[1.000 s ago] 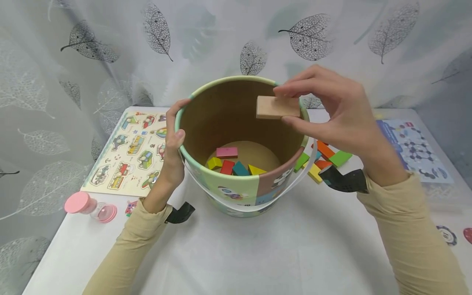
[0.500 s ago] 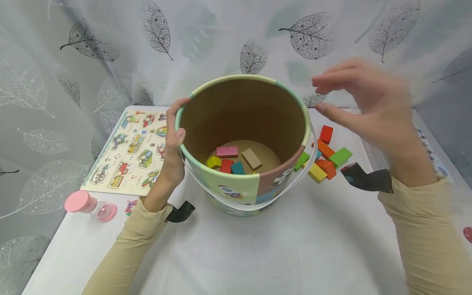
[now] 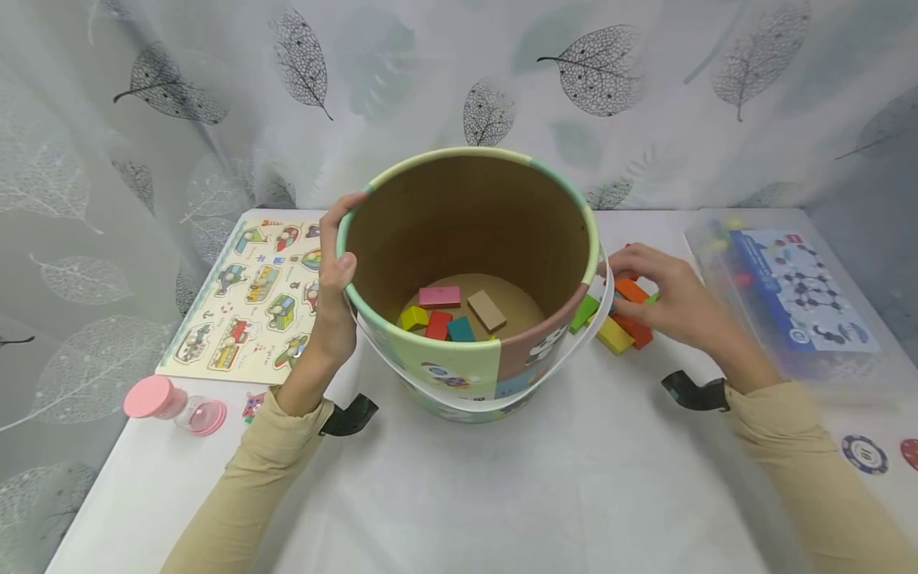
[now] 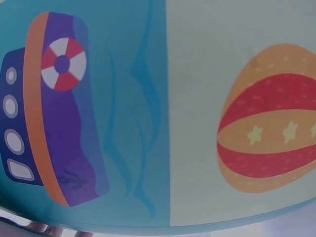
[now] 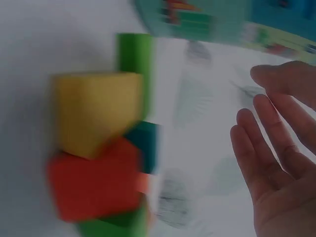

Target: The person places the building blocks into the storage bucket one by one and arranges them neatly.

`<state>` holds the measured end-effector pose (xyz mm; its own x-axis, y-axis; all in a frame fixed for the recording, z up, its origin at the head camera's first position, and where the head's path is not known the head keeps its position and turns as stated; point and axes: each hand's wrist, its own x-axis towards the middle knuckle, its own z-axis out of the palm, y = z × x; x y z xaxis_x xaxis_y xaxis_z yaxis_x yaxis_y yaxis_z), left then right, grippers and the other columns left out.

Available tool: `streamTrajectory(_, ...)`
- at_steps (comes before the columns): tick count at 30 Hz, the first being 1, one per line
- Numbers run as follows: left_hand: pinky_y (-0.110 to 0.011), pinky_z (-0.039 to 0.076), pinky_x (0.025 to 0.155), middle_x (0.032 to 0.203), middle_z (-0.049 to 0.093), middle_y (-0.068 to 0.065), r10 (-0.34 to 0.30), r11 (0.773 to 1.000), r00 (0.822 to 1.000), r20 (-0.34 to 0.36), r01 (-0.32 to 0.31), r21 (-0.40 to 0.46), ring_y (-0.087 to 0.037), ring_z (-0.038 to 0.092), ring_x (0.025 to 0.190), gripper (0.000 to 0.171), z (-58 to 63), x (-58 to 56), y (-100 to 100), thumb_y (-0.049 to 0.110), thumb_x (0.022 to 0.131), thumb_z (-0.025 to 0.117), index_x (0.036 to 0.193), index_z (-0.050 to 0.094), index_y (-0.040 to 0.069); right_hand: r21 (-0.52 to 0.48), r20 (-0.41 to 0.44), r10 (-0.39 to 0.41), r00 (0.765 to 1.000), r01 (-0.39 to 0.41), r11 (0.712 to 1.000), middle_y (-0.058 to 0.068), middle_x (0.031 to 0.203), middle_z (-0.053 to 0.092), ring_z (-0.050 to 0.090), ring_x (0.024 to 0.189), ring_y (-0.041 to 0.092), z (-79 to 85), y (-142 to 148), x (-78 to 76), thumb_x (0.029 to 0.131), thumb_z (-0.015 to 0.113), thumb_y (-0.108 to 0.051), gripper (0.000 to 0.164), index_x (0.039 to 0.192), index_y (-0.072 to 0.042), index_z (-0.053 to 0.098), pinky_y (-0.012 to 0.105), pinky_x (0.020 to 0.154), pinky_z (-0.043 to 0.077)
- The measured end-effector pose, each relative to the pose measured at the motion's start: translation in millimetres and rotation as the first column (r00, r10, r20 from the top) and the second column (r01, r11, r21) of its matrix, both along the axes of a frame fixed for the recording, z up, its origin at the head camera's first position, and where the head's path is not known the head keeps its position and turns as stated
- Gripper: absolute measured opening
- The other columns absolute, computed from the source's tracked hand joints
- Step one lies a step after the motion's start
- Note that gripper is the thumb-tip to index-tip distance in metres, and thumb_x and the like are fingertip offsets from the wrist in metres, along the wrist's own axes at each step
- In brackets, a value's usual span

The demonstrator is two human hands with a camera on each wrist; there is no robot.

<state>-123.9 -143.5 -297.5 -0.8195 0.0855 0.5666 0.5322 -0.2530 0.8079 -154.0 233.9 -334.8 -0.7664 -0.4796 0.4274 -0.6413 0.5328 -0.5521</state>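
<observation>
My left hand (image 3: 335, 295) grips the left rim of a round toy bucket (image 3: 445, 381), thumb outside the shadowed opening's edge and fingers over the rim. On its floor lie a pink block (image 3: 439, 297), a plain wooden block (image 3: 487, 310), a red block (image 3: 438, 325) and a few others. To the right of the bucket, my right hand (image 3: 670, 299) hovers over a pile of colored blocks, its fingers relaxed and holding nothing. A yellow block (image 5: 96, 111) and a red-orange block (image 5: 96, 182) stand out in the right wrist view. The hand hides part of this pile.
A picture puzzle board (image 3: 251, 307) lies at the left, with a pink-capped hourglass-shaped jar (image 3: 154, 397) before it. A clear box with a blue label (image 3: 810, 287) stands at the right, near a poker chip (image 3: 864, 454). A white handle (image 3: 605, 299) hangs along the bucket's front.
My right hand has let the plain wooden block drop into the bucket, swung away to the right and come down to the block pile. The left hand keeps its hold on the rim.
</observation>
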Motion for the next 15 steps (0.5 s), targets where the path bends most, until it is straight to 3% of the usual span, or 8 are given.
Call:
streamTrajectory(3,-0.042,0.034,0.106,0.141,0.039,-0.018,0.007,1.0,1.0,0.0,-0.007,-0.009,-0.038,0.037,0.129,0.064,-0.5,-0.2,-0.6,0.044,0.086,0.044,0.141,0.035,0.013,0.043,0.076,0.008,0.997,-0.011,0.999,0.006,0.101,0.065,0.055,0.09,0.003,-22.8,-3.3,-2.5,0.068,0.08,0.009,0.042,0.105,-0.006,0.068,0.016,0.081,0.044)
streamTrajectory(7,-0.042,0.034,0.106,0.141,0.039,-0.018,0.01,1.0,1.0,-0.006,-0.011,-0.016,-0.038,0.037,0.129,0.064,0.6,-0.7,1.4,0.044,0.087,0.044,0.142,0.035,0.013,0.105,0.136,0.005,0.991,-0.02,0.994,0.005,0.093,0.063,0.05,0.075,0.01,-39.3,-7.2,-5.3,0.068,0.078,0.011,0.041,0.104,-0.006,0.069,0.023,0.066,0.045)
streamTrajectory(15,-0.041,0.035,0.104,0.141,0.039,-0.017,0.029,0.999,1.0,-0.006,-0.029,-0.028,-0.036,0.037,0.129,0.065,0.1,0.1,0.7,0.047,0.087,0.044,0.141,0.035,0.013,0.186,0.133,0.016,0.991,-0.041,0.982,0.0,0.091,0.062,0.052,0.081,0.013,-49.5,-17.8,-12.5,0.07,0.08,0.005,0.038,0.101,-0.016,0.07,0.028,0.073,0.045)
